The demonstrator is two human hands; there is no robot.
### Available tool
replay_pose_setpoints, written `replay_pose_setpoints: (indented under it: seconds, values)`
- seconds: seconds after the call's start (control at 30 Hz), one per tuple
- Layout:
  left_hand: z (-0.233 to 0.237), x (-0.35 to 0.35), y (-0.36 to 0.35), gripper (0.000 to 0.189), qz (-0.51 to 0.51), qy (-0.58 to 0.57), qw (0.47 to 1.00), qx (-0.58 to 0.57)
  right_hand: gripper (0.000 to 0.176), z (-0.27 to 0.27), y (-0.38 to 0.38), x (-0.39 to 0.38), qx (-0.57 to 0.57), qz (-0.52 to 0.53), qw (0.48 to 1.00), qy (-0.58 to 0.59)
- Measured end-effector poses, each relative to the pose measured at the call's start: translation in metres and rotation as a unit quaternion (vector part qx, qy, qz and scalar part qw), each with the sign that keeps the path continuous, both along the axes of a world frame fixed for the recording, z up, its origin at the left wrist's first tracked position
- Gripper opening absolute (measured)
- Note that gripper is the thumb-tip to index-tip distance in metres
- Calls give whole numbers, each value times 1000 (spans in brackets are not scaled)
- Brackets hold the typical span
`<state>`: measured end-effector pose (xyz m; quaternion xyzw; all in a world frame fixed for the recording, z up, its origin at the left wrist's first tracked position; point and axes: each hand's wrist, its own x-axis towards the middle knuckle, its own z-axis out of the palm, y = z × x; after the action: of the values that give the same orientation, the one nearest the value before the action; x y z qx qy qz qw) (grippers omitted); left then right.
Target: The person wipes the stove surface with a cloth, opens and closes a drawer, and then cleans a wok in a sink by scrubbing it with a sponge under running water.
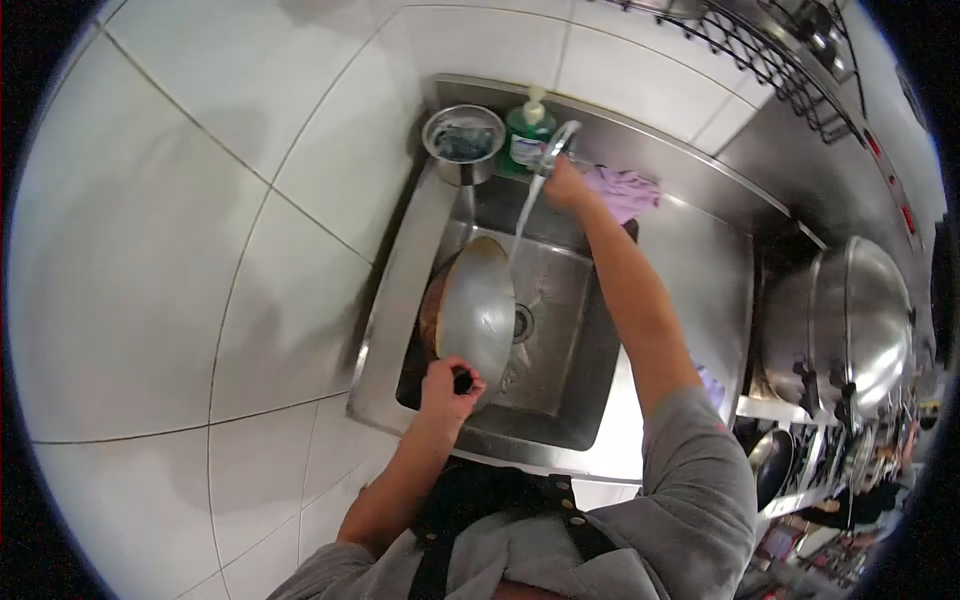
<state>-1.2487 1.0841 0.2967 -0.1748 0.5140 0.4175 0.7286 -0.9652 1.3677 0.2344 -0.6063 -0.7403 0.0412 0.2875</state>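
Note:
A large round pan (pixel 478 320), silvery inside and brownish on its outer side, stands tilted on edge in the left part of the steel sink (pixel 560 350). My left hand (pixel 450 388) is closed around its short black handle at the near end. Up at the back of the sink, my right hand (pixel 568 184) is on the chrome faucet (pixel 560 145), its fingers partly hidden behind the metal. Water runs from the spout down by the pan's far rim. The drain (pixel 522 322) shows beside the pan.
A metal bowl (pixel 464 140) with dark scrubbing material and a green soap pump bottle (pixel 527 135) stand at the back ledge. A purple cloth (pixel 625 192) lies right of the faucet. A big steel pot (pixel 840 325) and a stove are at right; a wire rack (pixel 740 50) hangs above.

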Motion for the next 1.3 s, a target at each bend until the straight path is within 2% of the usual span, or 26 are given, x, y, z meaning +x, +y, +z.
replay_pose_setpoints:
  seconds: [0.03,0.07,0.13,0.2,0.23,0.3,0.37,0.4,0.43,0.5,0.6,0.63,0.77,0.83,0.87,0.9,0.93,0.97,1.0,1.03,1.07,1.1,1.2,1.23,1.27,1.3]
  values:
    - [-2,0,-2,6,3,-11,1000,13,50,10,6,-12,2,8,1000,4]
    - [-4,-2,-4,6,1,-22,999,23,49,25,7,-17,-197,-23,978,71]
    - [-5,-5,-5,6,-28,4,999,32,50,26,5,-15,-305,-36,936,172]
    - [-3,-5,-5,5,-69,42,994,69,52,25,-13,1,-191,-45,895,401]
    - [-6,-4,0,5,-80,40,994,70,50,55,-54,2,-121,-30,750,649]
    - [-19,-2,0,4,-185,110,943,254,42,69,-137,15,-72,-42,781,618]
    - [-12,7,30,3,-166,75,974,134,42,63,-222,30,-130,-40,788,600]
    - [-1,14,36,3,-192,109,967,126,35,70,-270,30,-147,-52,810,565]
    - [12,22,42,3,-218,143,957,122,29,60,-315,36,-151,-52,817,555]
    - [8,25,52,4,-283,131,934,173,26,56,-411,44,-182,-73,844,499]
    - [8,32,56,8,-358,174,891,218,24,67,-548,26,-239,-175,833,467]
    - [-2,31,56,10,-390,188,867,247,23,65,-589,14,-260,-213,819,466]
    - [-29,34,48,14,-445,240,812,291,20,14,-725,-49,-225,-376,768,468]
    - [-39,27,46,16,-470,230,795,308,23,3,-777,-96,-216,-482,754,391]
    - [-60,14,53,14,-472,180,797,331,24,0,-798,-123,-204,-528,706,425]
    - [-64,12,53,15,-477,185,800,314,25,-4,-819,-151,-174,-584,650,454]
    - [-55,15,49,14,-532,254,758,278,25,-6,-838,-184,-215,-619,615,439]
    - [-72,5,64,13,-604,178,720,291,25,-8,-854,-209,-258,-646,577,428]
    - [-63,9,59,12,-590,256,732,224,26,-21,-870,-237,-317,-645,584,378]
    - [-74,6,70,11,-637,259,698,198,28,-31,-885,-263,-383,-631,590,327]
    - [-112,1,89,10,-630,231,730,133,29,-29,-893,-286,-386,-649,560,341]
    - [-84,7,72,9,-674,259,683,109,31,-30,-896,-301,-392,-653,541,357]
    - [-90,4,42,7,-653,312,684,88,32,-55,-912,-331,-357,-677,542,347]
    - [-105,6,32,6,-605,340,699,169,32,-63,-917,-334,-354,-673,546,350]
    - [-118,0,24,9,-548,372,708,245,31,-70,-921,-338,-304,-697,508,405]
    - [-116,4,16,20,-521,347,726,285,31,-82,-924,-341,-261,-706,472,459]
